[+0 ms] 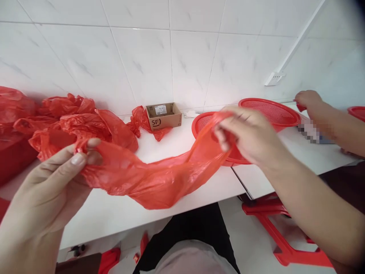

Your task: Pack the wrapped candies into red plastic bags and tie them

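A thin red plastic bag (pixel 162 179) is stretched between my two hands, sagging in the middle above the white table. My left hand (pixel 54 182) pinches one gathered end between thumb and fingers. The other end is gripped by my right hand (pixel 251 133), whose fingers are slightly blurred. Just behind my right hand stands a round red mesh basket (pixel 201 123), partly covered by the bag and the hand. Crumpled red plastic bags (pixel 85 121) lie close behind my left hand.
A small open cardboard box (pixel 164 118) sits against the tiled wall, on a red bag. Another red basket (pixel 268 112) is at the right, near a co-worker's hand (pixel 309 101). A red stool (pixel 288 232) stands below the white table (pixel 114 217).
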Available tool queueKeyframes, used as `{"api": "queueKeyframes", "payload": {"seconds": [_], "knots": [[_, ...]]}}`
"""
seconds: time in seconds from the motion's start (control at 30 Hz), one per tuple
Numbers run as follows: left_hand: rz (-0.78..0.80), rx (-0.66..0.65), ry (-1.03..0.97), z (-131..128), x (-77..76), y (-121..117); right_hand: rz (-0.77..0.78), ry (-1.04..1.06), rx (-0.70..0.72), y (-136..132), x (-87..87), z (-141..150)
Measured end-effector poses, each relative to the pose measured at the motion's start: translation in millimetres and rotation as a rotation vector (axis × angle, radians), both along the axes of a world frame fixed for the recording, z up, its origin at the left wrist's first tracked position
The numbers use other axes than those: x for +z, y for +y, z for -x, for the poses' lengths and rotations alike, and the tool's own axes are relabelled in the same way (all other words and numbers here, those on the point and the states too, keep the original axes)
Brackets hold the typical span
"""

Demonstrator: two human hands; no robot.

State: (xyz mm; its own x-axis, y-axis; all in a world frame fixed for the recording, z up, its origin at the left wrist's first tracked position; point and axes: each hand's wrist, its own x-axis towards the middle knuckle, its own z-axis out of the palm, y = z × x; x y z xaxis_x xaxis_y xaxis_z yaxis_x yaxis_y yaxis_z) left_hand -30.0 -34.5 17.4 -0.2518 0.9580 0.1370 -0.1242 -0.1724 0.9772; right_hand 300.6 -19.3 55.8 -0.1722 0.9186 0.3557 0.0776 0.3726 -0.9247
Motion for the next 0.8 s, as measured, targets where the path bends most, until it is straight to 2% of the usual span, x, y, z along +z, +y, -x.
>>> {"api": "queueKeyframes", "payload": {"seconds": [0.07, 0.17, 0.33, 0.5, 0.57, 0.67, 0.8], "knots": [[0.036, 0.013, -0.056, -4, -2.4, 4, -0.027, 0.033, 0.014, -1, 10.8, 5], [0.096, 0.007, -0.097, -6, -8.3, 7, 0.026, -0.093, 0.091, -4, 20.0, 16], [0.094, -0.033, -0.103, -5, -16.9, 6, -0.031, -0.092, 0.028, -8, 19.2, 24], [0.146, -0.088, -0.093, -4, -24.4, 4, -0.025, -0.137, 0.128, -16, 20.5, 31], [0.188, -0.122, -0.085, -7, -30.0, 5, -0.029, -0.186, 0.213, -18, 22.3, 47], [0.198, -0.186, -0.043, -14, -41.0, 7, -0.087, -0.308, 0.349, -16, 23.6, 86], [0.142, -0.151, 0.028, -19, -54.1, 9, -0.233, -0.472, 0.391, -8, 16.9, 133]]}}
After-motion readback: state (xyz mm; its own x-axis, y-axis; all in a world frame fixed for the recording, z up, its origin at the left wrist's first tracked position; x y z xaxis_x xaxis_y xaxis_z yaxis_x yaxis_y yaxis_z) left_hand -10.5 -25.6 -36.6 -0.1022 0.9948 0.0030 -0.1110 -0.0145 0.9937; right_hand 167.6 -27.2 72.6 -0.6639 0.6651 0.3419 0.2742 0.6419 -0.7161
